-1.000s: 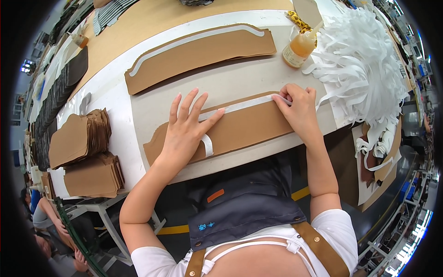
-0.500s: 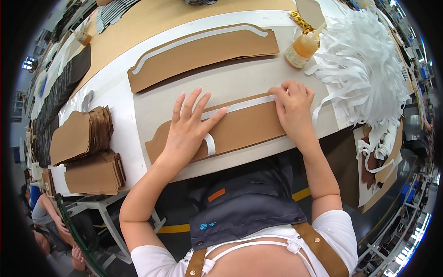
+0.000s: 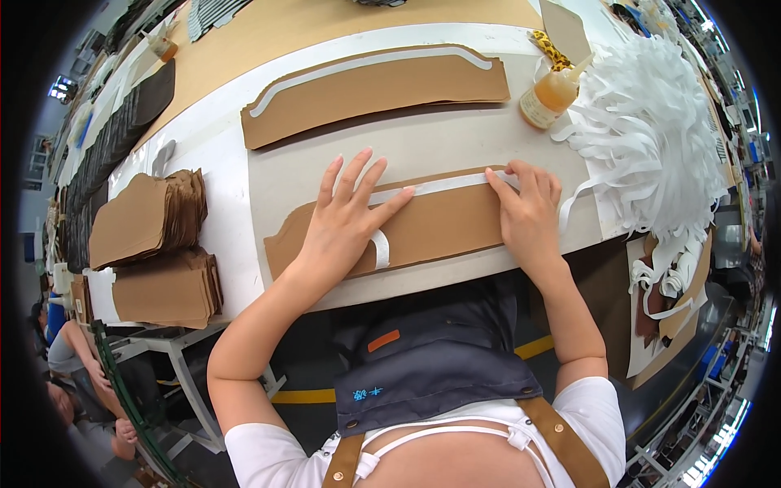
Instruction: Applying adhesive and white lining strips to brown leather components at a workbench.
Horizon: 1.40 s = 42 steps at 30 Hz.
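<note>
A long brown panel (image 3: 455, 218) lies on the grey work mat in front of me, with a white strip (image 3: 449, 185) along its far edge. The strip's left end (image 3: 381, 249) curls loose toward me over the panel. My left hand (image 3: 335, 226) rests on the panel's left part, fingers spread and thumb tip on the strip. At the right end of the strip, my right hand (image 3: 530, 213) is closed, thumb and fingers pinching the strip at the panel's edge. The exact grip is partly hidden by the fingers.
Beyond lies a stack of brown panels (image 3: 382, 85), the top one edged in white. An amber glue bottle (image 3: 550, 99) stands near a heap of white strips (image 3: 643, 130) on the right. Brown pieces (image 3: 146, 224) are piled at left. Another person's arm (image 3: 88, 358) shows lower left.
The view has shifted slightly, so the table things appear a little to the right. My left hand stays spread on the panel; the right fingers have shifted slightly at the strip's end.
</note>
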{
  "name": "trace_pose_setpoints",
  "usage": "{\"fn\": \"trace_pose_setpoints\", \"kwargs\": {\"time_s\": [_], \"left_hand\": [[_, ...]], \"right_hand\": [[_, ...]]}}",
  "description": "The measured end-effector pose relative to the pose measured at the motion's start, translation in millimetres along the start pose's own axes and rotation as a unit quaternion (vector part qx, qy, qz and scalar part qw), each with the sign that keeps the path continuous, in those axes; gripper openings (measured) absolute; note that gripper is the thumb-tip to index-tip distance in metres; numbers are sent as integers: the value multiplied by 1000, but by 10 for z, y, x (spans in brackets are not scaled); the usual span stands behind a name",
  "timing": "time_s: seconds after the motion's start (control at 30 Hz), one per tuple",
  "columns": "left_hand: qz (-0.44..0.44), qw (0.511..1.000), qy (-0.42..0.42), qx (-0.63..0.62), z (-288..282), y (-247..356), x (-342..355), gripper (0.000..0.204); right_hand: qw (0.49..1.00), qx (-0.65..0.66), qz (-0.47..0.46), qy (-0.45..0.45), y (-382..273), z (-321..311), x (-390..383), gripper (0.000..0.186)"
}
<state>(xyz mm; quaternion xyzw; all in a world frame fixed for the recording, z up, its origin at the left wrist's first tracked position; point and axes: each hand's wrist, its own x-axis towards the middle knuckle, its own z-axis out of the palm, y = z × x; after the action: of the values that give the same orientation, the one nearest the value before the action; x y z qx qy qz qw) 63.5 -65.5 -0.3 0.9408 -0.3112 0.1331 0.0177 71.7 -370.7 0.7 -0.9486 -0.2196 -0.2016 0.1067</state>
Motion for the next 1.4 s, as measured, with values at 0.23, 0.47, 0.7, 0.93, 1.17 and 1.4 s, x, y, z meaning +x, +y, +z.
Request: {"fn": "trace_pose_setpoints", "kwargs": {"time_s": [0.23, 0.47, 0.7, 0.93, 1.17, 1.4], "left_hand": [[-4, 1000, 12, -8, 34, 9, 2, 73], [-4, 1000, 5, 7, 17, 8, -9, 73], [-5, 1000, 2, 2, -5, 10, 1, 73], [-6, 1000, 6, -15, -44, -2, -24, 77], [-116, 947, -33, -299, -660, -189, -176, 85], [1, 933, 1, -359, -558, 362, 436, 57]], "right_hand": [[977, 169, -109, -65, -532, 137, 76, 49], [990, 120, -66, -34, -311, 86, -9, 40], [996, 89, -30, 2, -280, 65, -67, 37], [997, 74, 1, 23, -286, 24, -105, 37], [983, 59, 156, 80, 133, -191, -316, 33], [969, 77, 212, 104, 363, 5, -309, 19]]}}
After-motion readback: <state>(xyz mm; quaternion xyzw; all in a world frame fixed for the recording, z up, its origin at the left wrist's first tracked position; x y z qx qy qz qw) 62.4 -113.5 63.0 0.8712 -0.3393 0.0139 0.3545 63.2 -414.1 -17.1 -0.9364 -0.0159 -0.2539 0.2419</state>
